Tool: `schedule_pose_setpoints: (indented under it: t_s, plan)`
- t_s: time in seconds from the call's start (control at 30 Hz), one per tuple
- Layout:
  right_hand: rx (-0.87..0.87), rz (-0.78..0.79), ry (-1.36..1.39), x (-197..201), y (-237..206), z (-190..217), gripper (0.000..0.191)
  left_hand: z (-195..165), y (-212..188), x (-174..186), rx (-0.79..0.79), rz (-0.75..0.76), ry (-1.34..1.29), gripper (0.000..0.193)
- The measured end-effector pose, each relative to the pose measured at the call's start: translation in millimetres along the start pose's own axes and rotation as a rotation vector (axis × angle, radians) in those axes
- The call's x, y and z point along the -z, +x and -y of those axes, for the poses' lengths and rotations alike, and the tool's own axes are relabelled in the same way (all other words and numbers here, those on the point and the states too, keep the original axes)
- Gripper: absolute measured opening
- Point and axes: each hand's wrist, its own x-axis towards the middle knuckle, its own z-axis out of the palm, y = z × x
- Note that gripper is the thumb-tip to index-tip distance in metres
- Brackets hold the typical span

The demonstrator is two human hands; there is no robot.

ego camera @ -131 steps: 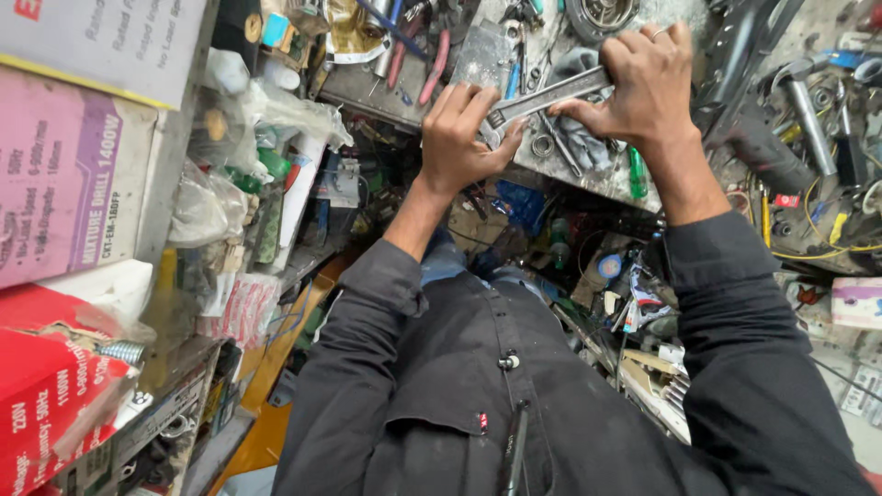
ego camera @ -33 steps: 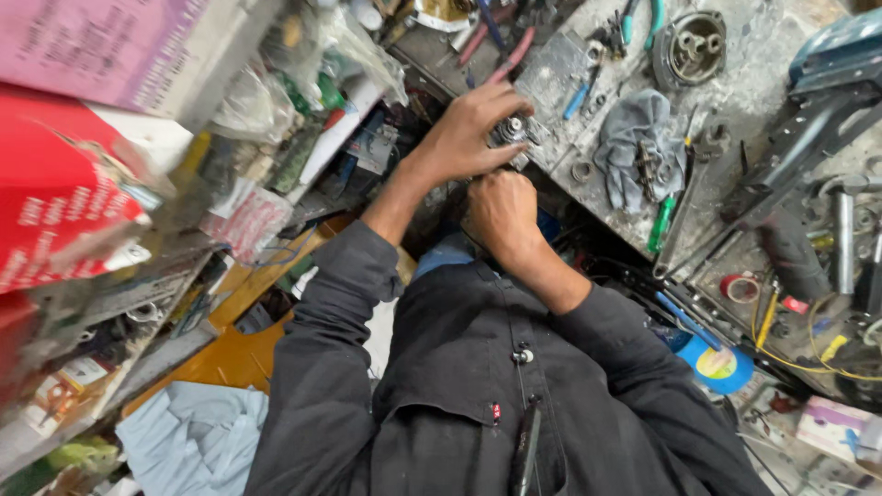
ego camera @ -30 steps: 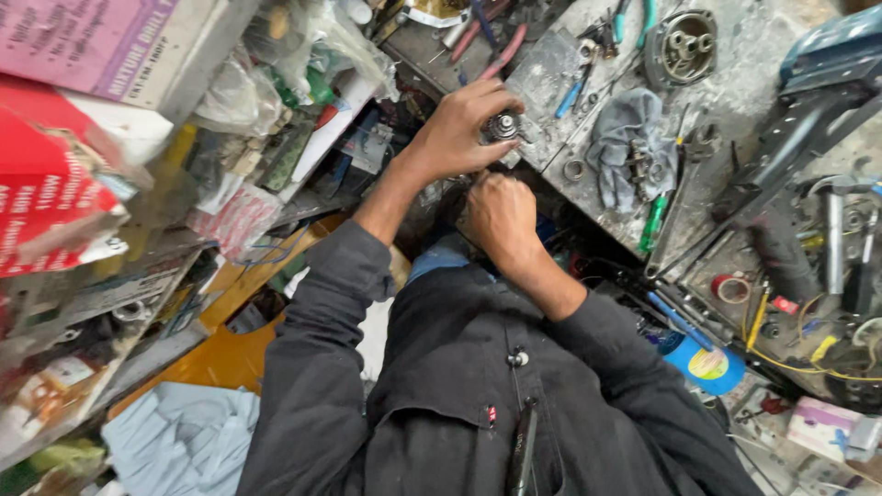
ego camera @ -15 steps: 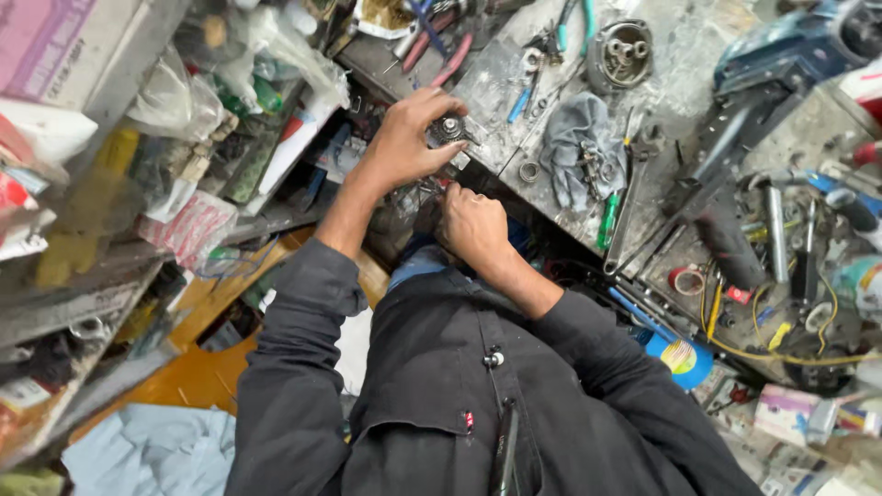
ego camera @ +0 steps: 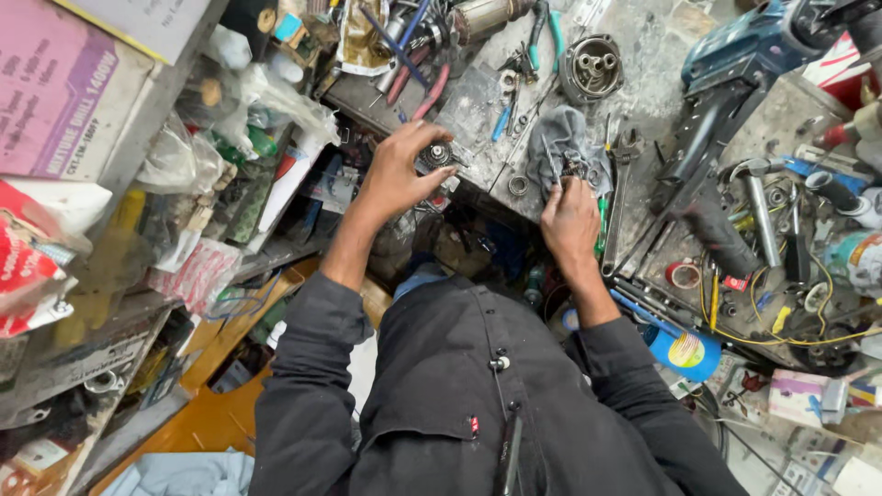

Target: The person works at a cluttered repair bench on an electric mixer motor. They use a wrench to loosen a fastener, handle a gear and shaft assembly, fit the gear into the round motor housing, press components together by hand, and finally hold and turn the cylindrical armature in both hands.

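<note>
My left hand grips a small round metal part, like a gear or bearing assembly, at the near edge of the cluttered workbench. My right hand has its fingers down on small metal pieces beside a grey rag; what it pinches is hidden by the fingers. A loose metal ring lies between the two hands. Both dark sleeves reach forward from my body.
A round gear housing and pliers sit at the back of the bench. A blue power tool, an adjustable wrench, a hammer and yellow wires crowd the right. Shelves with cardboard boxes and plastic bags fill the left.
My right hand has left the metal part and moved right, to the pieces by the grey rag. My left hand still holds the part. The view has shifted.
</note>
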Motion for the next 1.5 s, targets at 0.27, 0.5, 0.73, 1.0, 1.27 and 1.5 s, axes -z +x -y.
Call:
schedule_pose_setpoints:
  t_s: [0.27,0.5,0.73,1.0,1.27,1.5]
  plan:
    - [-0.123,-0.166,-0.062,-0.4,-6.5,-52.9,0.021,3.0,-8.4,-12.4,-0.017,-0.106,0.024,0.047]
    - [-0.23,0.035,-0.27,8.5,1.2,-90.6,0.027,6.5,-19.5,-26.4,0.046,-0.273,0.029,0.056]
    - [-0.289,0.207,-0.297,6.5,23.8,-95.9,0.043,6.4,-20.9,-17.7,0.096,-0.207,-0.036,0.065]
    - [-0.411,0.065,-0.111,25.0,25.2,-82.8,0.039,5.4,-37.5,8.9,0.047,-0.325,-0.035,0.06]
    - [0.109,0.122,0.129,84.8,46.0,9.0,0.025,13.0,-39.6,26.2,0.107,-0.285,-0.097,0.059]
    - [0.604,0.409,-0.041,62.4,110.2,56.3,0.031,11.1,-28.0,12.3,0.044,-0.134,-0.097,0.081]
